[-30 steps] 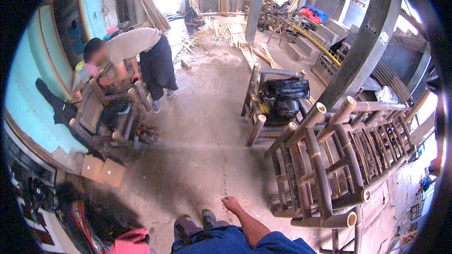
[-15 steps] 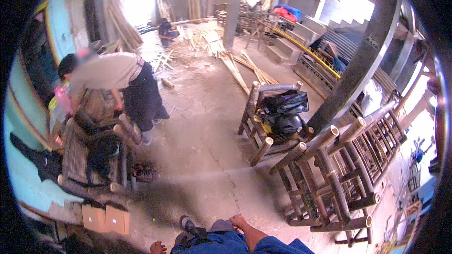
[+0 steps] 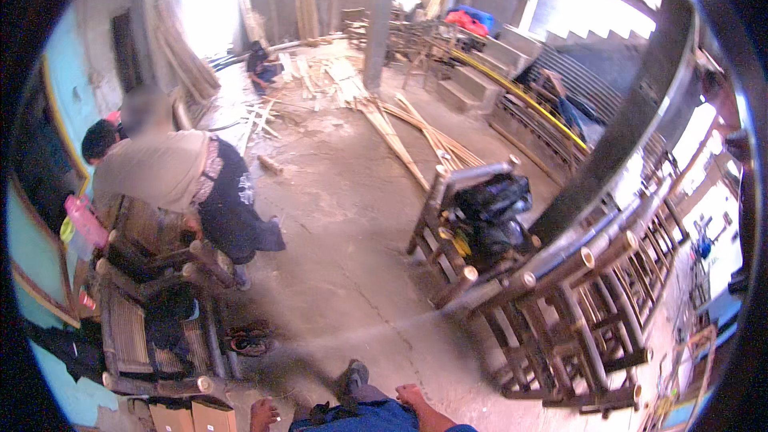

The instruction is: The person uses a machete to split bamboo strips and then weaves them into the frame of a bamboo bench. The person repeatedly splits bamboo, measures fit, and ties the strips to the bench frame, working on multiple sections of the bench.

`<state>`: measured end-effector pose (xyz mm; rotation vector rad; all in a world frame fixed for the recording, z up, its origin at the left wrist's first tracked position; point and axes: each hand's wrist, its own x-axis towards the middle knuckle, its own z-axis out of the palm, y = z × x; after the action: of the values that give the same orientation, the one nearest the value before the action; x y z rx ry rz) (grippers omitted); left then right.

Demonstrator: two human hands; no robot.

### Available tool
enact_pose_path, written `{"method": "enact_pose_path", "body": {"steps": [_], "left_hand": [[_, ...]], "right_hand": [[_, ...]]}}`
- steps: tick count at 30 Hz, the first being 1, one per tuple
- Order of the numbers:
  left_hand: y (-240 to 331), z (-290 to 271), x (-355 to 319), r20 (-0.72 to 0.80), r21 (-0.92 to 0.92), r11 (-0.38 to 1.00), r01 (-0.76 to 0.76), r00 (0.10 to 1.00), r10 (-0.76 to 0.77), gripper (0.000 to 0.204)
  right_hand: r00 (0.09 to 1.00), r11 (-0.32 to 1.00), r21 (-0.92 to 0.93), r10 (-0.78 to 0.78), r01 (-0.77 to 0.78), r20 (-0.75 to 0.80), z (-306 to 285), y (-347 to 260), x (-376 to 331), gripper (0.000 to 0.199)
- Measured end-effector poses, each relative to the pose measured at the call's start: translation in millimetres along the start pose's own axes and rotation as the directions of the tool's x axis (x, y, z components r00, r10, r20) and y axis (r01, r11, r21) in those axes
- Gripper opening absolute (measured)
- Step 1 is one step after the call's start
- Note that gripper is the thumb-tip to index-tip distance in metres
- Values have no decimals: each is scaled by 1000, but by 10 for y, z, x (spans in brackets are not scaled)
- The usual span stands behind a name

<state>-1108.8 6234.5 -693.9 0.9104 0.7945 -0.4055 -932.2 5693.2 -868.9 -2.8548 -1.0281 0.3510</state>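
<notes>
My left hand (image 3: 264, 414) hangs at the lower edge, left of my blue clothing (image 3: 376, 416). Its fingers are loosely bent and hold nothing that I can see. My right hand (image 3: 412, 397) hangs on the other side, empty, with its fingers slackly apart. Between them one of my feet (image 3: 357, 374) is on the concrete floor (image 3: 336, 304). Neither hand touches any furniture. Nearest on the left are cardboard boxes (image 3: 213, 414); at the right stand stacked bamboo frames (image 3: 560, 336).
At left a person (image 3: 160, 164) bends over bamboo chairs (image 3: 128, 336), with another head beside. A bamboo chair (image 3: 436, 216) carries black plastic bags (image 3: 496, 208). A slanting post (image 3: 616, 144) rises behind it. Split bamboo strips (image 3: 392, 136) lie ahead, near a crouching person (image 3: 260, 68).
My view has shifted forward, so the chairs and boxes sit lower. The person at left has shifted posture, and another head shows beside them. My left hand has moved up slightly into view.
</notes>
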Motion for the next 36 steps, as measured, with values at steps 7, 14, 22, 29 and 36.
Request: {"method": "enact_pose_path", "body": {"steps": [7,14,22,29,36], "left_hand": [[158,749,343,-352,550,834,-52,890,288,38],[849,222,560,-439,463,884,59,882,171,41],[1798,-261,800,-363,500,865,-39,897,251,33],[2382,-329,1005,-318,751,659,-52,845,430,31],[2825,291,749,-303,720,694,-1,900,314,41]], "right_hand": [[690,210,709,525,-673,499,-1486,-110,1203,33],[658,-23,819,582,-574,478,-2095,-264,1962,32],[958,699,661,261,-273,119,-1033,-564,2092,36],[874,679,611,484,-407,43,-960,-817,2133,49],[633,-25,797,592,-604,498,-1734,-861,2190,36]]}}
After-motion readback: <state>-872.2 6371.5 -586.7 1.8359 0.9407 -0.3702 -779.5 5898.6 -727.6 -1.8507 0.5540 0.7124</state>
